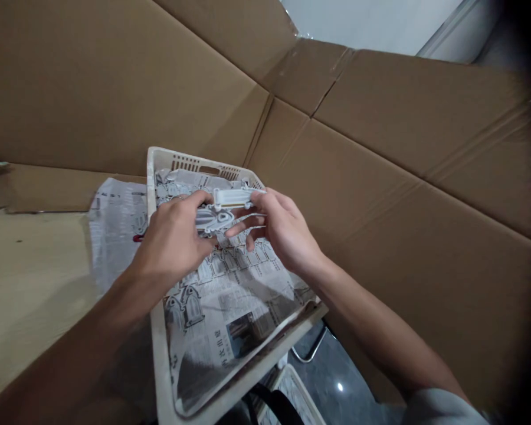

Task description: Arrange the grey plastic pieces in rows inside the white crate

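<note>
**Both hands on one white part above lined tray**

Left hand (pixel 172 239) and right hand (pixel 283 233) each pinch an end of a white plastic part (pixel 230 198), holding it level above the tray (pixel 159 354). Newspaper (pixel 230 295) lines the tray, apparently as cushioning for similar flat parts (pixel 190 307). Cardboard walls (pixel 380 177) stand around the bench (pixel 26 283).
</note>
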Action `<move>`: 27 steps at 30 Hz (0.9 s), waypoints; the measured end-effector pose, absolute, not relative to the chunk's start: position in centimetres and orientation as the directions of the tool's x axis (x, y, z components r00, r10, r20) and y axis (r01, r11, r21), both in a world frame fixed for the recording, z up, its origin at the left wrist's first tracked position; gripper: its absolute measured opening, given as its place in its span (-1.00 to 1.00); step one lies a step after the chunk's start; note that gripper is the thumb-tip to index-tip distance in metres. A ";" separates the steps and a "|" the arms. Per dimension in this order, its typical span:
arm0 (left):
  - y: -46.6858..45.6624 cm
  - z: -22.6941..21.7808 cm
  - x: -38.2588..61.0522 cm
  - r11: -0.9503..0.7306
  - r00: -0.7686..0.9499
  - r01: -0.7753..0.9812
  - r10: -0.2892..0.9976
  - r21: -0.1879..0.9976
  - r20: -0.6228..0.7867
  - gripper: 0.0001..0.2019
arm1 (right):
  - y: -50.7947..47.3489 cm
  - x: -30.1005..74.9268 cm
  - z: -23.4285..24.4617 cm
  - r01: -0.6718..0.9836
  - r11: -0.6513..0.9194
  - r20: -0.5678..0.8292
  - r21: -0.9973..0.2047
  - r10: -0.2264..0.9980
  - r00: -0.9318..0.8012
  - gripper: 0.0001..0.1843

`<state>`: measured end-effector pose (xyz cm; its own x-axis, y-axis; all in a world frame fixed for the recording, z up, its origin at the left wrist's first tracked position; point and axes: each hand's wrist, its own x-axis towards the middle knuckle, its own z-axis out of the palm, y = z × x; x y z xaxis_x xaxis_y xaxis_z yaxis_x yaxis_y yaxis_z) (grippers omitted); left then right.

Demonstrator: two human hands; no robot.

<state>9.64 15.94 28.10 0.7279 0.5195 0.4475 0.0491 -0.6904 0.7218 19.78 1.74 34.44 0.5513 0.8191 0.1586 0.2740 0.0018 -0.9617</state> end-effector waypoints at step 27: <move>20.1 28.0 8.2 -0.505 0.625 0.155 0.716 0.849 0.312 -0.49 | 0.3 24.1 18.0 0.503 -0.695 -0.510 -0.514 0.719 0.472 -0.75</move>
